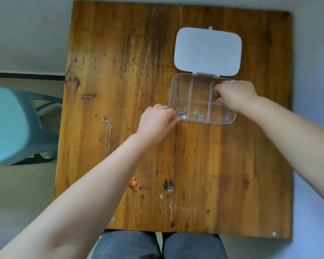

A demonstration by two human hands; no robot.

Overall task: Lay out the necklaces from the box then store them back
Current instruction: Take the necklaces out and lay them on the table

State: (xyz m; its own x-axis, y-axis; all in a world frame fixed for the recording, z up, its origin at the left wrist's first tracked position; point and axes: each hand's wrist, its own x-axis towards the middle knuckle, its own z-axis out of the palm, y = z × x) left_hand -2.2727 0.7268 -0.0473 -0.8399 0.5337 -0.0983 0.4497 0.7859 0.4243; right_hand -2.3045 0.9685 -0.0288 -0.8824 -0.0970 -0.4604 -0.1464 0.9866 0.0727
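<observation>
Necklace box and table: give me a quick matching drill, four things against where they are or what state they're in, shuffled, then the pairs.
Things:
1. box lid
2. silver necklace
3. red pendant
4. left hand

Places or states:
A. on the near left corner of the clear box
B. swung open, lying flat on the table behind the compartments
C. laid out on the wood, furthest left
D. on the wood near the table's front edge, beside the left forearm

Pairs: 1-B, 2-C, 3-D, 4-A
</observation>
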